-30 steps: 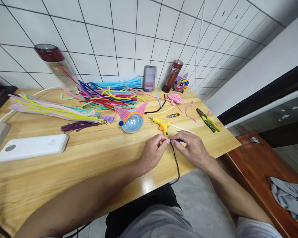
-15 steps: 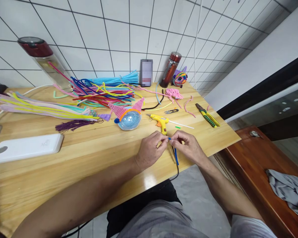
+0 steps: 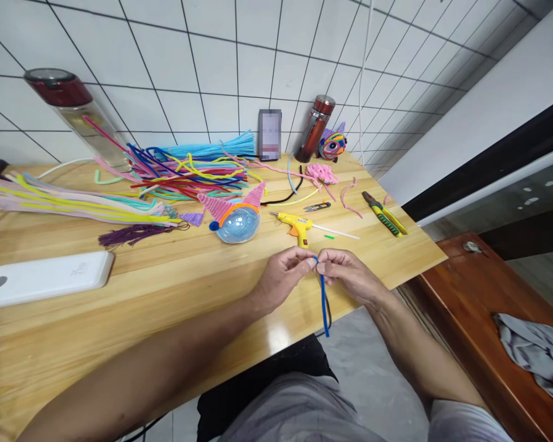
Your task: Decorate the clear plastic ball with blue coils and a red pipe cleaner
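Note:
A blue pipe cleaner is pinched near its upper end by both hands, and its loose length hangs down towards the table's front edge. My left hand is closed, thumb and forefinger on the tip. Right beside it my right hand is closed on the same piece, the fingertips almost touching. Just beyond the hands lies a yellow hot glue gun with a white glue stick in its back. To its left sits a clear ball with pink ears, an orange band and a small blue coil.
Bundles of coloured pipe cleaners spread over the back left. Pliers and small snips lie to the right. A power bank, a phone, a red flask and a finished-looking colourful figure are also there.
The hands have drawn closer together and turned slightly. More of the blue pipe cleaner now hangs below them. The view has shifted a little.

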Available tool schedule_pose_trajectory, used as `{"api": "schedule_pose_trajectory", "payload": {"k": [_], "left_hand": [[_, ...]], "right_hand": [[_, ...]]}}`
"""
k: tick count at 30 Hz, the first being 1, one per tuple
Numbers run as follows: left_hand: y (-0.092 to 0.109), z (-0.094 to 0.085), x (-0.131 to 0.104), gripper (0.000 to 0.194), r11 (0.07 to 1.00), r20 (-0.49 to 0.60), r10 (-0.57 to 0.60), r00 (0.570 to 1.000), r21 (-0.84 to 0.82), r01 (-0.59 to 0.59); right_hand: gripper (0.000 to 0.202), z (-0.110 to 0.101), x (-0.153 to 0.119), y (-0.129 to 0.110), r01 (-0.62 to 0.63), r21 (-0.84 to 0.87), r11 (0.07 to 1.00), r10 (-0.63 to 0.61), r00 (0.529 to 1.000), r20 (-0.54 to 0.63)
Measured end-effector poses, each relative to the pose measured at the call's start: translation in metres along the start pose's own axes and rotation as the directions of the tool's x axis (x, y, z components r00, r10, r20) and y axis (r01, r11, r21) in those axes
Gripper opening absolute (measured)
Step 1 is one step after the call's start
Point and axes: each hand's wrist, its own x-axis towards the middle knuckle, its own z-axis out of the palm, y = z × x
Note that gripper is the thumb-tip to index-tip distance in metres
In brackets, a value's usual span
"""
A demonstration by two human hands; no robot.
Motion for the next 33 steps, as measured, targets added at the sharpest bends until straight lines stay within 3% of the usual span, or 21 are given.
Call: {"api": "schedule_pose_trajectory", "payload": {"k": [4,8,10,12,14,16,18,23,28,31,33], "left_hand": [[0.001,-0.001,0.003,0.041,0.978,0.029,-0.146,0.989,-0.145,0.149],[0.001,-0.002,0.005,0.034,0.967,0.006,-0.164,0.986,-0.197,0.162],[0.001,0.000,0.006,0.031,0.965,-0.019,-0.166,0.986,-0.208,0.158],[0.000,0.002,0.006,0.031,0.960,-0.027,-0.185,0.982,-0.220,0.174],[-0.001,0.004,0.007,0.031,0.954,-0.020,-0.211,0.977,-0.224,0.201],[-0.003,0.004,0.008,0.030,0.949,-0.015,-0.230,0.973,-0.223,0.221],[-0.005,0.004,0.009,0.027,0.946,-0.027,-0.238,0.971,-0.231,0.226],[-0.006,0.001,0.012,0.024,0.946,-0.062,-0.247,0.967,-0.233,0.227],[-0.007,0.000,0.013,0.024,0.946,-0.099,-0.241,0.965,-0.245,0.211],[-0.005,0.000,0.015,0.025,0.954,-0.145,-0.197,0.970,-0.256,0.155],[-0.002,0.000,0.016,0.026,0.959,-0.209,-0.162,0.964,-0.265,0.104]], "right_hand": [[0.040,0.000,0.002,-0.004,0.028,-0.067,0.997,-0.026,0.999,0.039],[0.045,-0.015,0.012,-0.012,0.048,-0.202,0.978,-0.018,0.989,0.144],[0.041,-0.032,0.028,-0.017,0.102,-0.352,0.930,-0.065,0.991,0.115],[0.031,-0.053,0.052,-0.020,0.171,-0.599,0.782,-0.237,0.971,-0.032],[0.022,-0.073,0.082,-0.020,0.097,-0.858,0.504,-0.399,0.907,-0.133],[0.030,-0.088,0.110,-0.017,0.000,-0.975,0.223,-0.405,0.910,-0.093],[0.034,-0.096,0.132,-0.013,-0.005,-0.990,0.139,-0.376,0.925,-0.057],[0.027,-0.098,0.154,-0.003,0.006,-0.995,0.099,-0.330,0.944,-0.027],[0.015,-0.100,0.148,-0.007,-0.055,-0.989,0.137,-0.305,0.948,-0.094],[0.016,-0.099,0.130,-0.018,-0.080,-0.965,0.251,-0.346,0.923,-0.167],[0.013,-0.093,0.114,-0.028,0.038,-0.910,0.413,-0.401,0.905,-0.144]]}}
